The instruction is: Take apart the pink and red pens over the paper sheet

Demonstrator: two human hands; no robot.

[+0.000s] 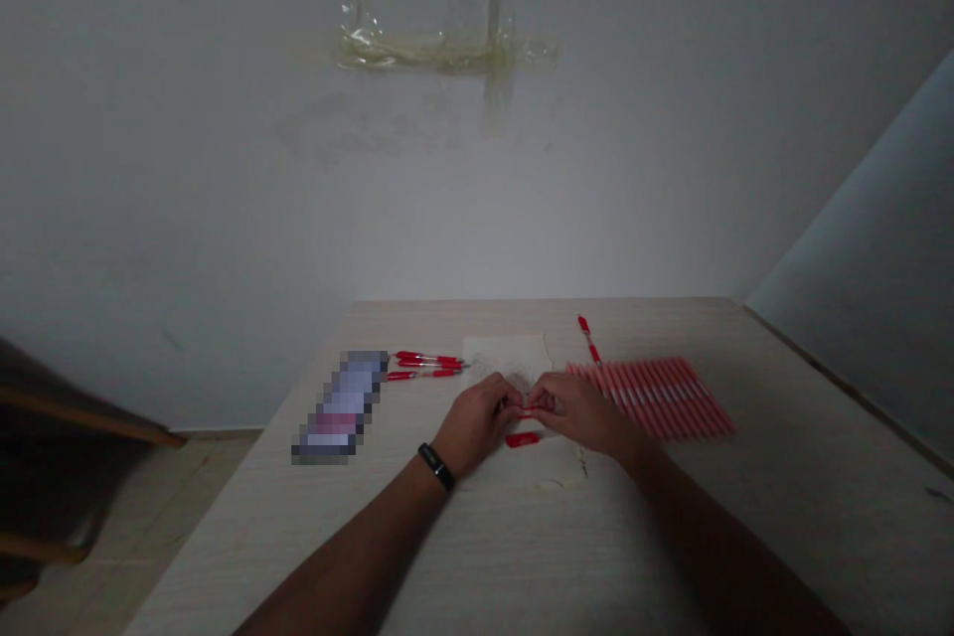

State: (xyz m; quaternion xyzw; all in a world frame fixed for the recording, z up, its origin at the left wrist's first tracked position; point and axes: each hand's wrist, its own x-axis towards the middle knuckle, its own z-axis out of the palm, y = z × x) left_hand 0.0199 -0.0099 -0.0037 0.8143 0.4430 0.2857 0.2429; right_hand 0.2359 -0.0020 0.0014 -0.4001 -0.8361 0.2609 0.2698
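Over the middle of a pale wood-grain desk (pixel 782 417), both hands meet at the near centre: the left hand (pixel 477 422), black wristband (pixel 436 467) on its wrist, and the right hand (pixel 581 412) are curled inward, fingertips together, pinching a small red pen part (pixel 533 407) between them (exact piece hard to make out, fingers cover most of it). Neither hand is released. A short red piece (pixel 523 439) lies on the desk at 6 o'clock from the fingertips, just below them and apart from both hands. A pale sheet of paper (pixel 507 358) lies under and beyond the hands at 12 o'clock. At 10 o'clock, three red pens (pixel 424 365) lie side by side, roughly level, with a pixelated block (pixel 343 407) beside them at 9 o'clock. A lone red pen (pixel 588 338) lies at 1 o'clock near the far edge, and a tight row of red-and-white pens (pixel 648 397) lies at 3 o'clock, just beside the right hand.
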